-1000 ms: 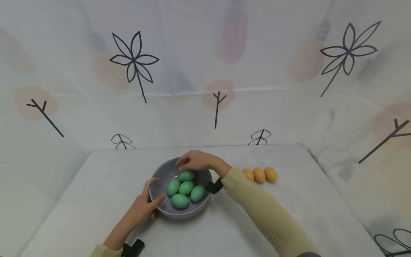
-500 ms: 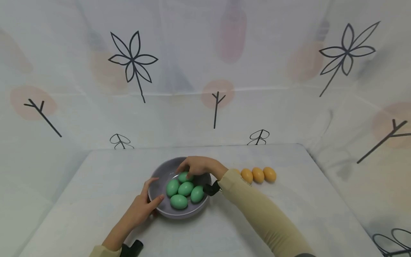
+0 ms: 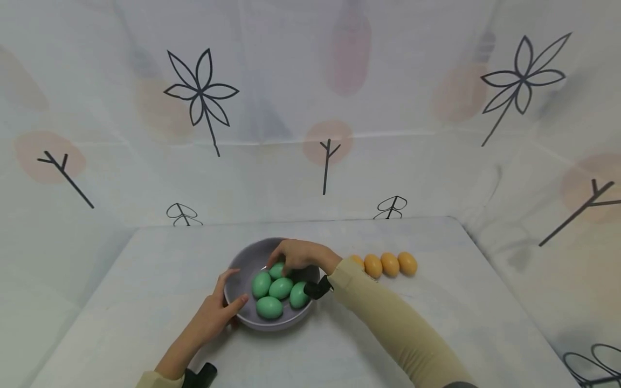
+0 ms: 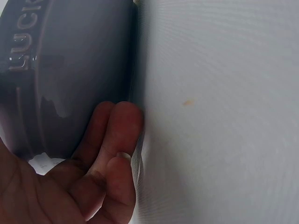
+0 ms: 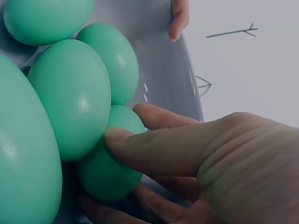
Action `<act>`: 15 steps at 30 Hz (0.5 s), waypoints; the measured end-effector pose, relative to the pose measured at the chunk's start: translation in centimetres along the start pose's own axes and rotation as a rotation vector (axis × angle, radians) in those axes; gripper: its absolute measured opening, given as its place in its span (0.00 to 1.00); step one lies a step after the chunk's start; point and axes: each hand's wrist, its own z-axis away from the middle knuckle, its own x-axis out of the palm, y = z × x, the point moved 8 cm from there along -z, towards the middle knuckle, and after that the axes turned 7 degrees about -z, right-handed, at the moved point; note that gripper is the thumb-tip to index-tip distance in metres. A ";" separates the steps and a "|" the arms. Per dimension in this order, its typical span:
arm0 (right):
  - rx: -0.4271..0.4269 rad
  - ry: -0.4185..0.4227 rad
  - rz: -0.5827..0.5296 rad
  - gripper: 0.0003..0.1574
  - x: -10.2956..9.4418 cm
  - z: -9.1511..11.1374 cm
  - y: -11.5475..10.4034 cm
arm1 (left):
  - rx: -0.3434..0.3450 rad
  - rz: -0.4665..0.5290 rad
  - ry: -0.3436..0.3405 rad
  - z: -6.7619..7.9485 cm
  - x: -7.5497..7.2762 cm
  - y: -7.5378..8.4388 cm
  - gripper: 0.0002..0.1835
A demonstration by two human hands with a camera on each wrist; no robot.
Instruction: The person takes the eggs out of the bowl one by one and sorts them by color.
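Note:
A purple-grey bowl (image 3: pixel 249 264) holds several green eggs, among them a front egg (image 3: pixel 269 307) and a middle egg (image 3: pixel 281 288). My left hand (image 3: pixel 216 308) grips the bowl's left side, thumb over the rim. In the left wrist view, curled fingers (image 4: pixel 122 126) of that hand lie against the lower outer wall, down by the tabletop. Reaching into the back of the bowl, my right hand (image 3: pixel 302 255) pinches the rearmost green egg (image 3: pixel 277 270). The right wrist view has this egg (image 5: pixel 110 172) between thumb and fingers, snug beside its neighbours.
To the right of the bowl, several orange-yellow eggs (image 3: pixel 390 264) lie in a row on the white tabletop (image 3: pixel 388 323); the right forearm passes close in front of them. A patterned cloth backdrop (image 3: pixel 271 178) rises behind the table's far edge.
The right hand has come down from above the rearmost egg and taken hold of it. That egg and its neighbours have shifted slightly toward the front. The left hand stays on the bowl.

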 end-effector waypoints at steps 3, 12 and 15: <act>-0.001 -0.008 0.025 0.26 0.1 0.0 0.0 | 0.000 0.004 -0.001 0.0 0.0 0.0 0.37; -0.015 0.008 0.024 0.25 -0.2 0.4 0.0 | 0.004 0.018 -0.008 0.1 0.1 0.1 0.38; -0.016 0.014 0.012 0.25 -0.2 0.6 0.0 | 0.001 0.018 -0.008 0.1 0.1 0.1 0.37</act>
